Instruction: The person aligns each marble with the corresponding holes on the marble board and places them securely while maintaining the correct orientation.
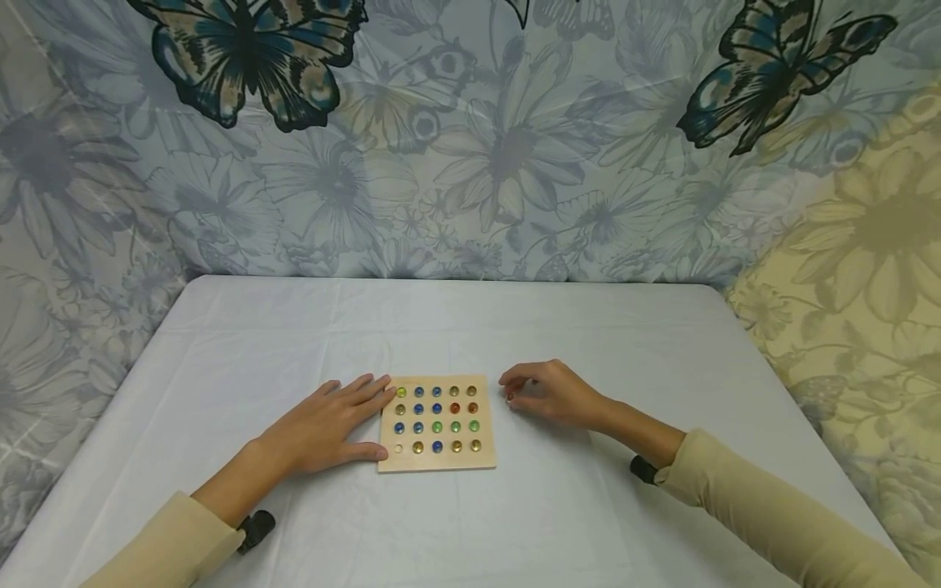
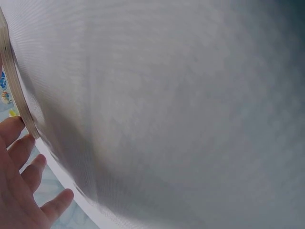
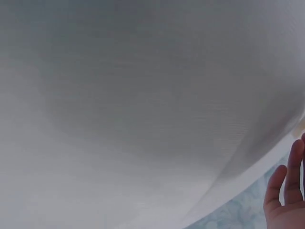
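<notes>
A square-edged wooden board lies on the white table, with rows of glass marbles in blue, green, amber and red-brown set in its holes. The hole at its near left corner looks pale and holds no coloured marble. My left hand rests spread along the board's left edge, thumb at the near corner and fingertips at the far one. In the left wrist view its fingers reach beside the board's side. Just right of the board, my right hand pinches a small reddish marble between thumb and fingers.
A white cloth covers the table, whose far edge meets a hanging fabric printed with flowers and butterflies. Dark wrist cameras sit at both cuffs, the left one and the right one.
</notes>
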Demonstrator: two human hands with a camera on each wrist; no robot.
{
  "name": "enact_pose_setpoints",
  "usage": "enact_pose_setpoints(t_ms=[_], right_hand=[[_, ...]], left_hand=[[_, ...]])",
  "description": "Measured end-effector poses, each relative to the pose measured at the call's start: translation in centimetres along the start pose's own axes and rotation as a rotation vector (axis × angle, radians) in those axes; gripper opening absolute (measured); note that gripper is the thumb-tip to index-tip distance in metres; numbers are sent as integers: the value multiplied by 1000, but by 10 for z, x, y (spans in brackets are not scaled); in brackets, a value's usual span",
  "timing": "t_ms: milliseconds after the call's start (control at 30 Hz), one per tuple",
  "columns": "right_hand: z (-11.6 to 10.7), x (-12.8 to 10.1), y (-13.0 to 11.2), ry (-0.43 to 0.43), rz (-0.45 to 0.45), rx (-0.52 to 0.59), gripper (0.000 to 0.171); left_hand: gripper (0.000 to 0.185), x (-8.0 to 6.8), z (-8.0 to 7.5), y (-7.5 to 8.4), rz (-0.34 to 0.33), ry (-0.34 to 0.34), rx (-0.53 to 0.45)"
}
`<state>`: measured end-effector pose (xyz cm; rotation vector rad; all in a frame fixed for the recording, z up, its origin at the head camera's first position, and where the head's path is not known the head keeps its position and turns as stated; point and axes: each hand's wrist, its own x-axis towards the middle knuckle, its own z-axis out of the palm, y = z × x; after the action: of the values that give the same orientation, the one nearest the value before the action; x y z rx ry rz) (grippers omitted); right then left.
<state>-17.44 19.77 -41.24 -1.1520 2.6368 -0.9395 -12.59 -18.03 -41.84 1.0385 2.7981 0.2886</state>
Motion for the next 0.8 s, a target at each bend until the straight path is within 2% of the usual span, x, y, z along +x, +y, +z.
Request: enact_pose_setpoints(t_ms=[333,800], right_hand=[[9,12,-17,-24,3,4,29],[29,32,-45,-33,-101,70,33]], left_hand=[[86,-1,0,0,-1,1,-10],[86,-1,1,0,0,5,-6]])
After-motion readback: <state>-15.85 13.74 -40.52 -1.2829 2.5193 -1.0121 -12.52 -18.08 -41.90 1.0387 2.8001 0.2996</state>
